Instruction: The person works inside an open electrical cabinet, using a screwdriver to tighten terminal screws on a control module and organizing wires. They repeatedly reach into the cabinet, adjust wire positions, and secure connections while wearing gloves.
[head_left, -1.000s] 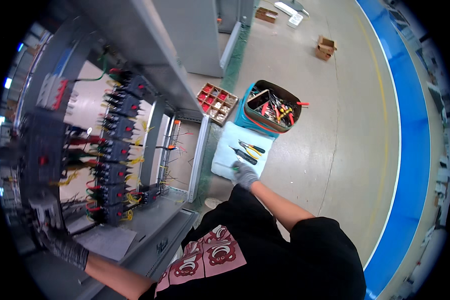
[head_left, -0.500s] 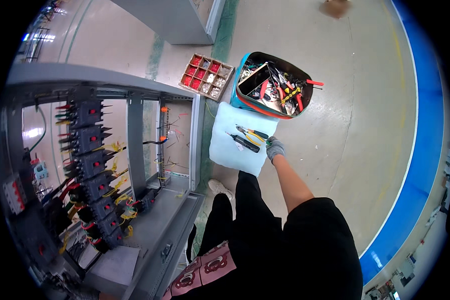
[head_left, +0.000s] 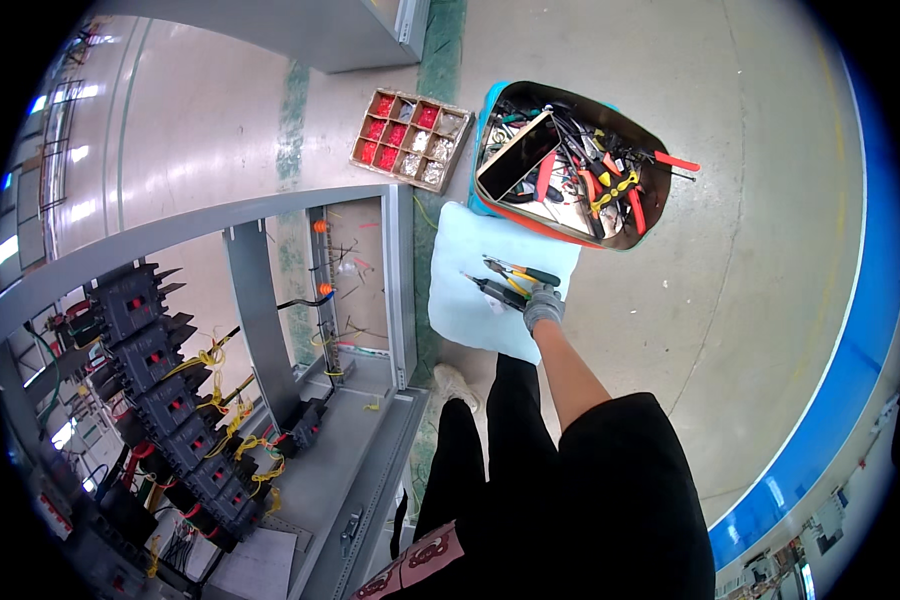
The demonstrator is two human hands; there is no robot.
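My right hand (head_left: 543, 306), in a grey glove, is low over a pale blue foam pad (head_left: 457, 318). Its fingers are curled at the rear end of a black, pen-shaped screwdriver (head_left: 498, 292) with a thin tip, which lies on the pad. Right beside the fingers is a pair of pliers (head_left: 515, 270) with yellow and dark handles, jaws pointing left. The glove covers part of the handles, so the exact grip is partly hidden. My left hand is not in sight.
Beyond the pad stands a bin (head_left: 660, 200) of hand tools with a phone (head_left: 518, 158) on top. A divided box (head_left: 355, 160) holds red and silvery small parts. At left, a grey metal cabinet frame (head_left: 400, 290) carries a row of breakers (head_left: 175, 405) with yellow wires.
My right hand has moved slightly nearer me, from the pliers' handle ends to the black screwdriver's rear end. A green piece at its fingers no longer shows. The view has shifted.
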